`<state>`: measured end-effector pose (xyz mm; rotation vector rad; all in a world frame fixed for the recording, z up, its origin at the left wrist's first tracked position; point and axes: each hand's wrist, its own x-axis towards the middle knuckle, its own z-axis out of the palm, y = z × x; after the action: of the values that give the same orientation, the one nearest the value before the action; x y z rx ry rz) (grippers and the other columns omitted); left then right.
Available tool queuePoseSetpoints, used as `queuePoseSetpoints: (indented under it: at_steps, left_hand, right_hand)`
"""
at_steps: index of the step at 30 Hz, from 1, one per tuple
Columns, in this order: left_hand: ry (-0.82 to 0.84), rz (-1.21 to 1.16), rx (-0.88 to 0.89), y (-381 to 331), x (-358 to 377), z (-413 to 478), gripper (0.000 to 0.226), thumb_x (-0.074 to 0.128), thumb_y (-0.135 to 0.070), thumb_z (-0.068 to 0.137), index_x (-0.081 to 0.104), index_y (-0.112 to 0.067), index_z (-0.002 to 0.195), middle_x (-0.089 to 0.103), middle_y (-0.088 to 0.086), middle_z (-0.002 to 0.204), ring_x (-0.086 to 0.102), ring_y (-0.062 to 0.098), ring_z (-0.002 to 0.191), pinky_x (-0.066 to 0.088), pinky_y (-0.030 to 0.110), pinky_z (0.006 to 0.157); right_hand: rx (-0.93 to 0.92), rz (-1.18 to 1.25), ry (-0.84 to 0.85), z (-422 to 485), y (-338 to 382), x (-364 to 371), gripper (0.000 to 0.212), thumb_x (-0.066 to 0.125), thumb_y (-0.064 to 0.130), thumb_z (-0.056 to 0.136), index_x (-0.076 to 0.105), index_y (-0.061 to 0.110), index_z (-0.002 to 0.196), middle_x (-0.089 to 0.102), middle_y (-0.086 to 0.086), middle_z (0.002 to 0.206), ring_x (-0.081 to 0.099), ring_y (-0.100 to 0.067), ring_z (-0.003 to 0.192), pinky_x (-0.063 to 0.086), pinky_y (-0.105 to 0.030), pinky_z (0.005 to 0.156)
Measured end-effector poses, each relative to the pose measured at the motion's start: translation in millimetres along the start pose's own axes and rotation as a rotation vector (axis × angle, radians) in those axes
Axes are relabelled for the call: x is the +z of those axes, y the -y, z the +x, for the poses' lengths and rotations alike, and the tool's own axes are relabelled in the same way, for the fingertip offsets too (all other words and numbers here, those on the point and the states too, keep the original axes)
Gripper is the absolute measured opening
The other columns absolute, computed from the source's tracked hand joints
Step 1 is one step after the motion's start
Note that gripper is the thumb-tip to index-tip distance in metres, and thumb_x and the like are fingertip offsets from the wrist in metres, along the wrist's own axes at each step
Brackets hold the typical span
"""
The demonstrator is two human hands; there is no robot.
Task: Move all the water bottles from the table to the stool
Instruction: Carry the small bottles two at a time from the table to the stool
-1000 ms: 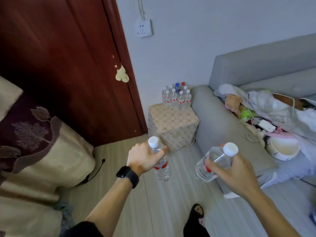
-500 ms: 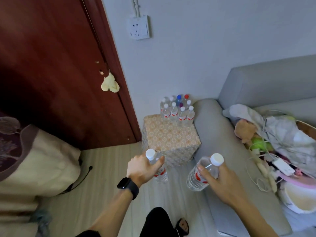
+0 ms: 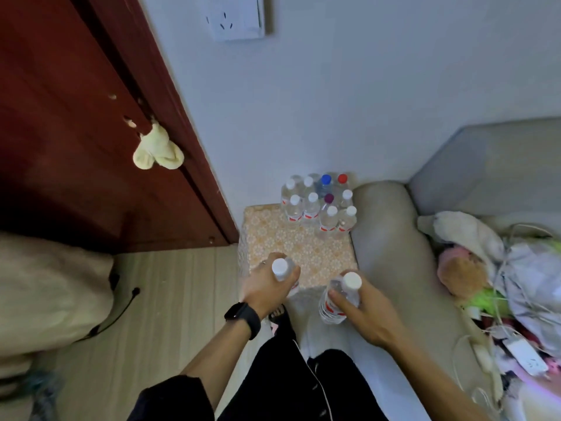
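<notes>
Both bare forearms stretched forward and down from the bottom edge toward the near edge of the stool (image 3: 291,241). Left hand (image 3: 267,288) back-up, knuckles toward the stool, black watch (image 3: 243,319) on the wrist. Right hand (image 3: 367,311) angled in from the right, back of hand up.

Stool: patterned top, set in the room corner between the door (image 3: 76,117) and the sofa (image 3: 385,238) armrest. Carrying a bottle cluster (image 3: 318,205) packed upright in the far right corner of the top, hard against the wall and the armrest side. Roughly ten clear bottles, touching one another. Mostly white caps, plus a blue cap (image 3: 325,179), a red cap (image 3: 342,178) and a purple cap (image 3: 328,198). Red labels on several.

Left hand: fingers curled tight round the left bottle (image 3: 280,268) just below its white cap. Held about upright over the near left part of the top. Cannot tell whether the base touches the top, since the hand hides it.

Right hand: fingers and thumb wrapped round the body of the right bottle (image 3: 331,309), clear with red label and white cap. Tilted, cap toward the far side. Held in the air just off the near right corner, beside the armrest. Held bottles near each other, not touching.

Around: pale cloth (image 3: 158,150) hanging on the door, wall outlet (image 3: 236,22) above, plush toy (image 3: 464,275) among clothes and cables on the sofa seat, black trousers (image 3: 288,384) at the bottom.
</notes>
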<state>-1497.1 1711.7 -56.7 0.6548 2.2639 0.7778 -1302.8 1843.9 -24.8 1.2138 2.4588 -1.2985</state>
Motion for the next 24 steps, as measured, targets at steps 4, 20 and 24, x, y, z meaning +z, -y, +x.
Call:
queuePoseSetpoints:
  at_steps: [4, 20, 24]
  left_hand:
    - [0.116, -0.071, -0.06, 13, 20, 54, 0.051, 0.063, -0.06, 0.087, 0.052, -0.042, 0.135, 0.062, -0.004, 0.136, 0.06, 0.018, 0.12, 0.048, 0.028, 0.086]
    - [0.348, 0.041, -0.217, 62, 99, 159, 0.058, 0.066, -0.052, 0.089, 0.043, -0.05, 0.142, 0.02, 0.0, 0.165, 0.048, 0.025, 0.136, 0.047, 0.039, 0.1]
    - [0.397, 0.01, -0.231, 74, 104, 162, 0.059, 0.068, -0.053, 0.087, 0.041, -0.057, 0.139, 0.015, -0.003, 0.167, 0.045, 0.025, 0.139, 0.046, 0.042, 0.103]
  right_hand:
    - [0.054, 0.024, 0.042, 60, -2, 7, 0.046, 0.061, 0.061, 0.083, 0.055, 0.031, 0.116, 0.062, 0.01, 0.116, 0.06, -0.015, 0.106, 0.05, -0.041, 0.09]
    - [0.219, 0.04, 0.191, 210, -80, 93, 0.063, 0.064, 0.044, 0.092, 0.038, 0.035, 0.149, 0.03, 0.007, 0.161, 0.036, -0.018, 0.144, 0.037, -0.038, 0.109]
    - [0.217, 0.004, 0.245, 215, -95, 102, 0.064, 0.061, 0.051, 0.093, 0.034, 0.041, 0.15, 0.024, 0.007, 0.164, 0.03, -0.015, 0.147, 0.036, -0.035, 0.107]
